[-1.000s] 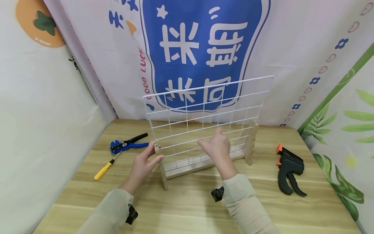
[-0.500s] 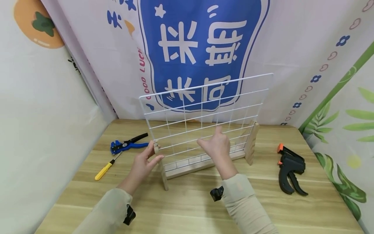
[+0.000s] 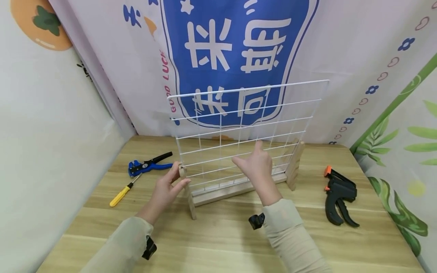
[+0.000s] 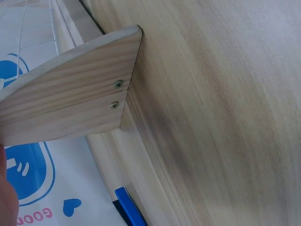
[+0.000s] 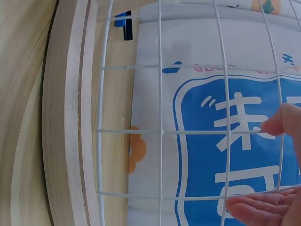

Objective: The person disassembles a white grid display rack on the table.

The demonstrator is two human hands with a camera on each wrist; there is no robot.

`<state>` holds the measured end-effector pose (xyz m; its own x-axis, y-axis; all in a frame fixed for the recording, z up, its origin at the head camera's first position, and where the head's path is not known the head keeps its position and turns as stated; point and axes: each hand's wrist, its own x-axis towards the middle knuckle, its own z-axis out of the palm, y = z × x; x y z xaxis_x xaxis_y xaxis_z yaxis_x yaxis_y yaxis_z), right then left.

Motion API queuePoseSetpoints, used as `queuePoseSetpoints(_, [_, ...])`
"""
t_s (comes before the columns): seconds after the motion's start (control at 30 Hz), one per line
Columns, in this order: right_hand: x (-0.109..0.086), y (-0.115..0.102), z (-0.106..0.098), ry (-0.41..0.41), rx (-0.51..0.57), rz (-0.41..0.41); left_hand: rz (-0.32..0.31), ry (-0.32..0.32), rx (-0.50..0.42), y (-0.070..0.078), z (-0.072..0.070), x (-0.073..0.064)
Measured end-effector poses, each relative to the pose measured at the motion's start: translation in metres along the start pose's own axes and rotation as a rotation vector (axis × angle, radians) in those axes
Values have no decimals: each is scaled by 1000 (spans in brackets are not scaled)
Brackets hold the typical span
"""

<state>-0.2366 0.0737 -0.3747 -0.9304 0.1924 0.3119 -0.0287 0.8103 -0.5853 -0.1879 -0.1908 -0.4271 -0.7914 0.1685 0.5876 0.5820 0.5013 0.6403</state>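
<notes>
A white wire grid panel [image 3: 220, 131] stands between the two side pieces of a wooden stand [image 3: 222, 194]. My left hand [image 3: 167, 189] holds the top of the left wooden side piece [image 4: 70, 89], fingers behind it and thumb at the front. My right hand [image 3: 257, 165] grips the grid right of its middle, thumb and index finger spread apart. In the right wrist view, the thumb [image 5: 282, 123] and fingertips [image 5: 249, 207] lie at the wires. The grid's lower edge wire runs alongside the stand's grooved crossbar [image 5: 77, 117], with a gap between them in that view.
Blue-and-black wire strippers [image 3: 148, 165] and a yellow-handled screwdriver [image 3: 123, 192] lie left of the stand. A black clamp [image 3: 338, 197] with orange tips lies on the right. A printed curtain [image 3: 143, 94] hangs behind the wooden table [image 3: 218, 246].
The grid's top edge has shifted up and slightly right, its slant flatter than before. My right hand has moved slightly right with it. The left hand stays on the side piece.
</notes>
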Motion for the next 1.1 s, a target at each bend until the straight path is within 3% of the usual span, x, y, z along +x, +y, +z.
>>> queuePoseSetpoints(0.2, [0,-9,-5,-26,-1,13,-23,-5,28,30,-6,6])
queuePoseSetpoints(0.43, [-2,-11,-4,-12,-13,-8,-42,12,13,-2,0,-1])
queuePoseSetpoints(0.5, [-2,-10,-4,-11,-18,0,-41,6,9,-4,0,-1])
queuePoseSetpoints(0.9, [1,-10,-10,-72,-52,58,7,16,0,-5,1,1])
queuePoseSetpoints(1.1, [1,-12,-12,-63,-38,38,27,23,14,16,-4,3])
